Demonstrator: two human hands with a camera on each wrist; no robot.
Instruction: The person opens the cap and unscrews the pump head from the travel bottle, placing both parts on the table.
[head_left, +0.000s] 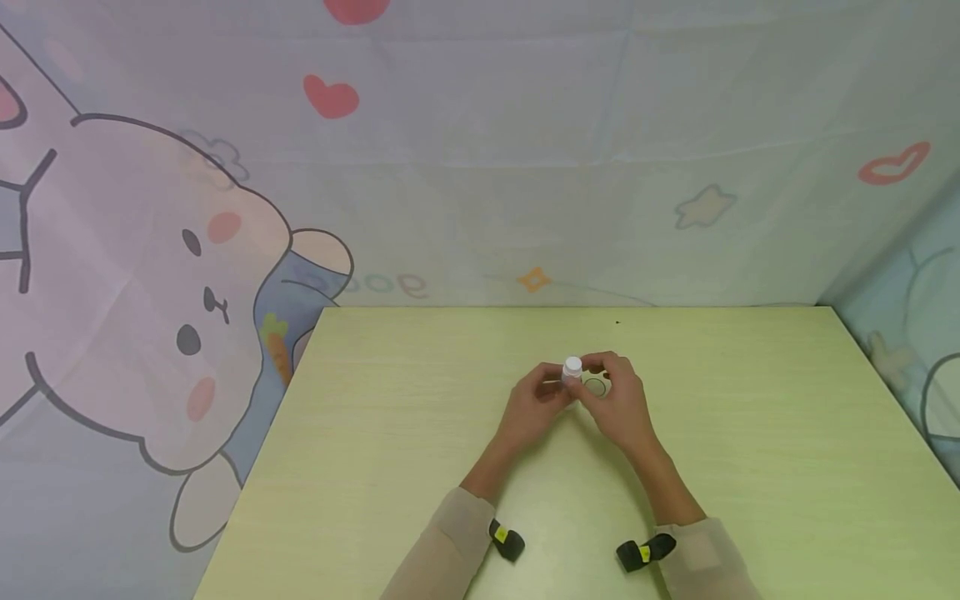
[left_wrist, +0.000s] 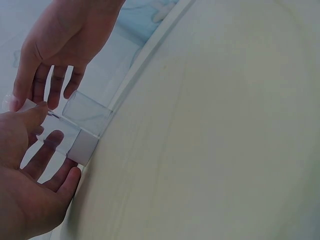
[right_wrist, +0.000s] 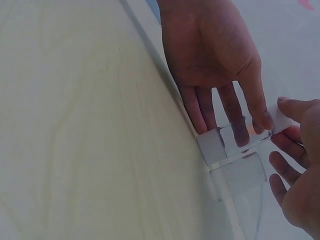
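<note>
A small see-through bottle (right_wrist: 212, 148) with a white cap (head_left: 573, 364) stands upright between the two hands, its base right at the tabletop. My left hand (head_left: 528, 410) grips the bottle's body, with the thumb near the neck and other fingers down by the base. From the other side, my right hand (head_left: 624, 408) pinches the cap between thumb and forefinger; its remaining fingers are spread loosely. Beside the bottle, below the right hand, a clear round glass (left_wrist: 87, 114) sits on the table. Fingers hide part of the bottle's middle.
The pale wooden table (head_left: 405, 400) reaches back to a printed cloth (head_left: 480, 208) with hearts and a large cartoon animal. Black camera straps (head_left: 507, 542) sit at both sleeve cuffs. A tiny dark speck (head_left: 618, 322) lies near the table's far edge.
</note>
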